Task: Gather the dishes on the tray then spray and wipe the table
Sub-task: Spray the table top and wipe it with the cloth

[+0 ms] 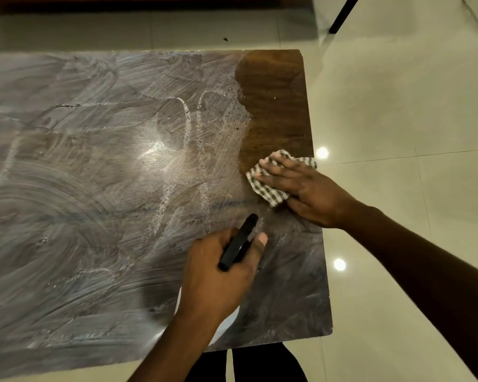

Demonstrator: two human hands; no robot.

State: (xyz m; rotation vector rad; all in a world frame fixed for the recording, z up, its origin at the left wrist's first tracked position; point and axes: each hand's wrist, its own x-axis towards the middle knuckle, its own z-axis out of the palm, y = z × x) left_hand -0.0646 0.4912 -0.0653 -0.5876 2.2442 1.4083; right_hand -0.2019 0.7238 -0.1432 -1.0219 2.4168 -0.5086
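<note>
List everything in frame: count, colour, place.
table: one, brown wood, mostly smeared whitish, left and centre
wiped patch: one, dark brown, table's far right corner
cloth: one, dark-and-white checked, under right hand
spray bottle: one, black head, in left hand
floor: one, pale tiles, around table
furniture leg: one, black, top right
left hand: one, grips spray bottle
right hand: one, presses cloth

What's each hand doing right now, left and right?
Left hand: closed, fingers curled round the black spray head.
Right hand: open, straight fingers pressing the checked cloth on the table.
</note>
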